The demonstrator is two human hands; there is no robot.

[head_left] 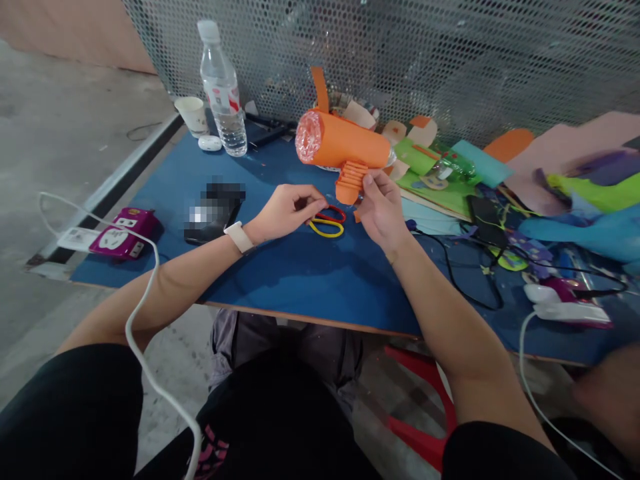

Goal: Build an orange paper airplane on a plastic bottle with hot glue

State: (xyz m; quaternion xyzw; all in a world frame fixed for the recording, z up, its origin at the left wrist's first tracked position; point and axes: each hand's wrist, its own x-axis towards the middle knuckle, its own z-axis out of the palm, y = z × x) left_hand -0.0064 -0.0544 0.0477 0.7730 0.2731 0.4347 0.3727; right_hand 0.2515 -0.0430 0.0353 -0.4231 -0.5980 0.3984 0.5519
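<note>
Pinched between the thumb and fingers of my right hand (383, 208) is a pleated strip of orange paper (351, 180) with a rounded end. Just behind the strip lies a plastic bottle wrapped in orange paper (347, 139), its crinkled clear end facing left. My left hand (290, 212) is closed, thumb and fingertips together, beside the red and yellow handles of a pair of scissors (328, 229) on the blue table. Whatever may be between those fingertips is too small or hidden to make out. The scissors' blades do not show.
A water bottle (223, 93), a paper cup (193, 116) and a white case (210, 143) stand at the back left. Nearer are a partly blurred black object (213, 223) and a purple power strip (123, 233). Coloured paper scraps (425, 160) and a black cable (450, 273) lie right.
</note>
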